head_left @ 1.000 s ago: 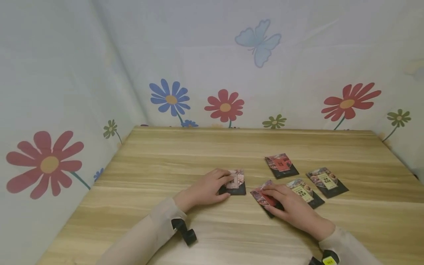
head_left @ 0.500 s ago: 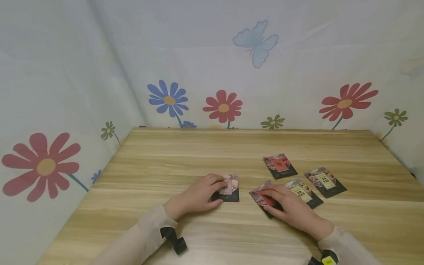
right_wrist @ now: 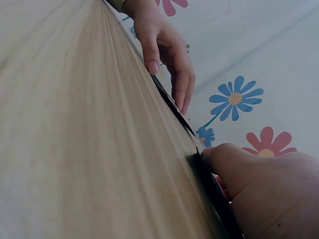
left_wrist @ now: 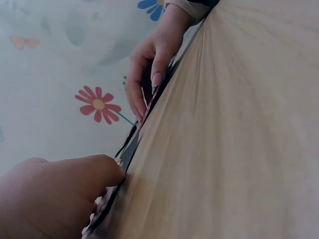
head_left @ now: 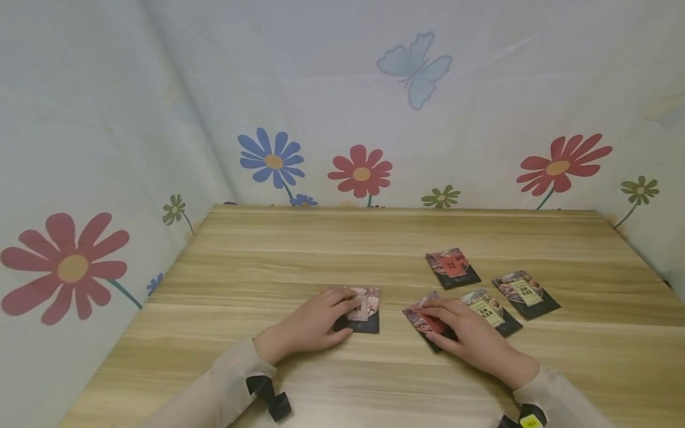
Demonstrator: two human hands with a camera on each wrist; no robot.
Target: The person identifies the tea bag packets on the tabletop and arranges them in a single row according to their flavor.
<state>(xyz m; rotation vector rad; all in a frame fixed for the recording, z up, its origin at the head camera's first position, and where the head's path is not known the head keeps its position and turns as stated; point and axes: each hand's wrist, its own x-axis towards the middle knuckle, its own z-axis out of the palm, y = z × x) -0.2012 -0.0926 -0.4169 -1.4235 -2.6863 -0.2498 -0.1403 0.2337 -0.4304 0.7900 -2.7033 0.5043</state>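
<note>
In the head view my left hand [head_left: 313, 321] rests on a flat food packet [head_left: 366, 326] with a pale pink label and black lower part. Its fingers lie over the label and the thumb is at the near edge. My right hand [head_left: 471, 333] rests on a second packet [head_left: 415, 315], whose red label is partly covered by the fingers. The thumb lies along that packet's lower side. In the right wrist view the left hand [right_wrist: 167, 50] has its thumb and long, relaxed fingers at the packet. The left wrist view shows the right hand [left_wrist: 154, 55] touching its packet from above.
A yellow-labelled packet [head_left: 503, 324] lies partly behind the right hand. Another yellow-labelled packet [head_left: 527, 295] is to its right, and a red-labelled packet [head_left: 453, 268] lies farther back. The wooden table [head_left: 299, 238] meets a flower-printed curtain [head_left: 460, 137] behind and at the sides.
My left hand has slid its pink-labelled packet leftward and toward the near edge, away from the others. The right hand and its packet have stayed in place.
</note>
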